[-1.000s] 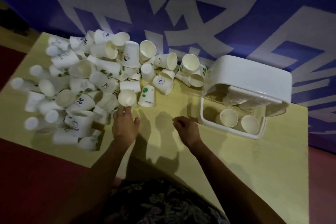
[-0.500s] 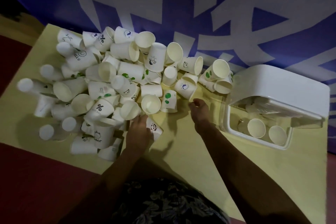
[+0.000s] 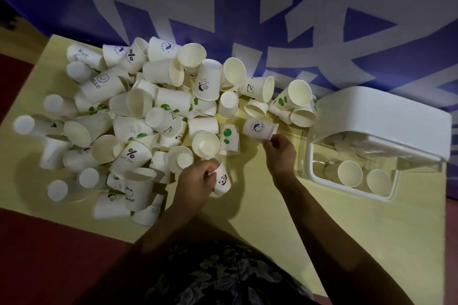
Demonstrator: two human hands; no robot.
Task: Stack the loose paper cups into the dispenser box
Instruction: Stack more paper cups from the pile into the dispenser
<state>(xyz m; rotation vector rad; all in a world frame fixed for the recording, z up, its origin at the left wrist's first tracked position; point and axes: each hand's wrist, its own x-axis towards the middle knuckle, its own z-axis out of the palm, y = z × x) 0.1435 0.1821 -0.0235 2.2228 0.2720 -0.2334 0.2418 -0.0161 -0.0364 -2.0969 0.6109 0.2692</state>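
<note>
On the yellow table (image 3: 260, 208), each hand's grip pinches one tapered paper cup: left (image 3: 195, 182) panda-printed (image 3: 222, 180), right (image 3: 281, 150) blue-stamped (image 3: 259, 129).

cup pile (image 3: 153, 116) left, dispenser box (image 3: 381, 136) right

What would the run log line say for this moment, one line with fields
left hand: gripping panda cup | right hand: gripping blue-logo cup | dispenser box: two cups showing inside | pile: on table

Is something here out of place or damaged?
No damage shows. The loose cups lie jumbled on the table, many tipped or upside down. The dispenser box holds only a few. Each hand grips one cup.
</note>
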